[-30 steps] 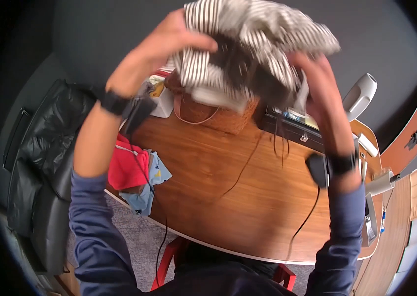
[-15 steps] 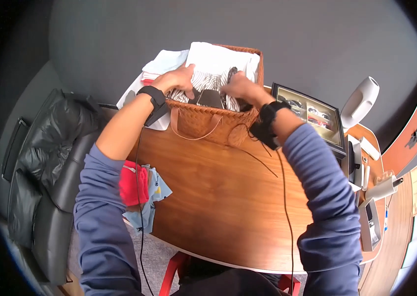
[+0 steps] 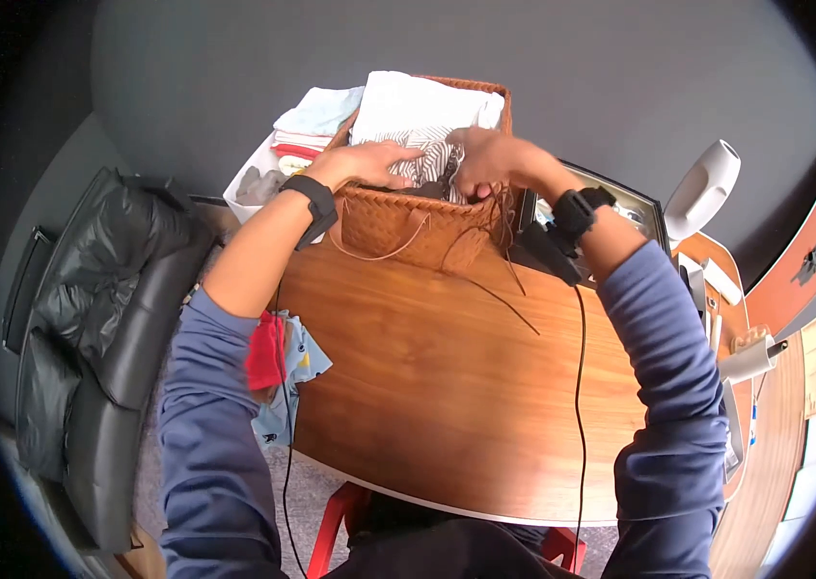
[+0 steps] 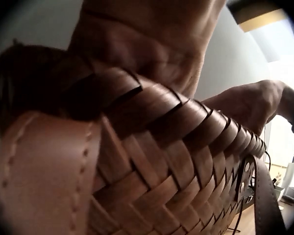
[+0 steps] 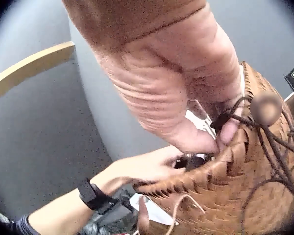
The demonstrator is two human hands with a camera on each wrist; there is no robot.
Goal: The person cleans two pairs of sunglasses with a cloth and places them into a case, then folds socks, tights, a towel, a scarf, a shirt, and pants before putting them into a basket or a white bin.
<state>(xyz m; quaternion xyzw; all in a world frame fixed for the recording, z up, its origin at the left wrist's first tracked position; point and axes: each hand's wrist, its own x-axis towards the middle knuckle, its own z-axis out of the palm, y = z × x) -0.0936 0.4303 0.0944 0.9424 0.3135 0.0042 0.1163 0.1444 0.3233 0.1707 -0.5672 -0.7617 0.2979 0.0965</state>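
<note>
A woven brown basket with leather handles stands at the back of the table, filled with folded cloth. Inside its front lies a black-and-white striped cloth, with a dark piece on it. My left hand reaches over the front rim, fingers stretched across the striped cloth; in its wrist view the rim hides the fingertips. At the right front corner my right hand has its fingers curled at the striped cloth. Beside those fingers a dark cord runs over the rim, past a round button.
White cloth fills the basket's back. To the left stands a white bin of folded cloths; to the right, a glass-topped case. Red cloth and light blue cloth lie at the table's left edge. Black cables hang from both wrists.
The striped cloth came down from raised hands into the basket. Since then the left hand's fingers have straightened over it, and the right hand has moved slightly right, to the corner.
</note>
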